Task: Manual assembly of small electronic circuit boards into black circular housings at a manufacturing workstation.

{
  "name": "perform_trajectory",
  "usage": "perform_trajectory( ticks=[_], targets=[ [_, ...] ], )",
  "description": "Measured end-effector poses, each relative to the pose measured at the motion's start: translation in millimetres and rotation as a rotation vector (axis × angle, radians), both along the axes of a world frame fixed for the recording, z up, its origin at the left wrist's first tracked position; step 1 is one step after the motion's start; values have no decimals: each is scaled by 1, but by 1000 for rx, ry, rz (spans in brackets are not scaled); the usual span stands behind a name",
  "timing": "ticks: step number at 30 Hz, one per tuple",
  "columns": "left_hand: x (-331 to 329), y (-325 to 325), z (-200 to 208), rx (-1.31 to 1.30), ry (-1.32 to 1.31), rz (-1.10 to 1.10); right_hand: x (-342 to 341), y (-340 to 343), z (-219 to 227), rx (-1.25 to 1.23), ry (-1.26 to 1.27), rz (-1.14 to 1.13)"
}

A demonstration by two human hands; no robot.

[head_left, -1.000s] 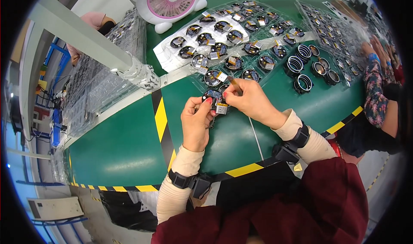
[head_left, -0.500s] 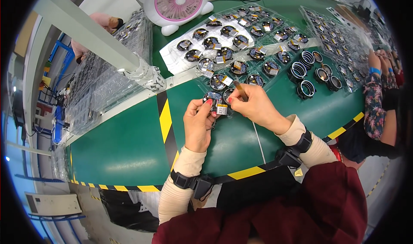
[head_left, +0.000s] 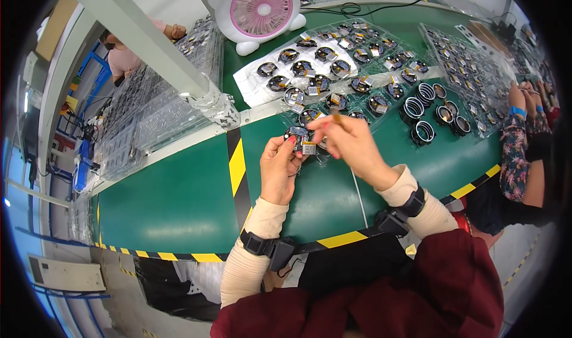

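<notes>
My left hand (head_left: 279, 168) pinches a round circuit-board module (head_left: 296, 134) by its edge, thumb on top. A small silver battery (head_left: 308, 148) with an orange-yellow strip hangs at the module's near right side. Just to the right, my right hand (head_left: 356, 150) is raised over the clear tray, its fingers closed round a slim brown stick-like tool (head_left: 336, 117). The tool's exact kind and its tip do not show clearly. Behind both hands, similar round modules (head_left: 378, 104) with batteries lie in the clear plastic tray, some of them covered by my right hand.
Black rings (head_left: 422, 133) stand in short stacks to the right of the tray. A white padded sheet (head_left: 253, 88) bears more modules, near a pink-and-white fan (head_left: 264, 7). A post (head_left: 140, 37) rises at left. Co-workers' hands (head_left: 517, 97) are at far right; another person sits far left.
My right hand has lifted slightly away from the module, and its fingers have spread a little around the tool. My left hand keeps hold of the module. The whole view has shifted slightly.
</notes>
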State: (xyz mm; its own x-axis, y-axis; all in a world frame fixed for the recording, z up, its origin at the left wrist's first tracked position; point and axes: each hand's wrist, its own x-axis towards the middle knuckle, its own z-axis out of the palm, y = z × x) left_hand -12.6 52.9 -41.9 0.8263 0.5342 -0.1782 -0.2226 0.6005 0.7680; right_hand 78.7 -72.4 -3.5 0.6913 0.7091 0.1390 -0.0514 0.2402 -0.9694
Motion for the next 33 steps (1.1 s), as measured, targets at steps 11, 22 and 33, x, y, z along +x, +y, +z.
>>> perform_trajectory(
  ticks=[11, 22, 33],
  targets=[
    [6, 5, -12, 107, 28, -83, -210, 135, 30, 240, -697, 496],
    [-5, 14, -5, -108, -80, -129, -53, 39, 55, -93, -328, 55],
    [4, -21, 16, -420, -102, -362, 29, -12, -7, -18, 157, 452]
  ],
)
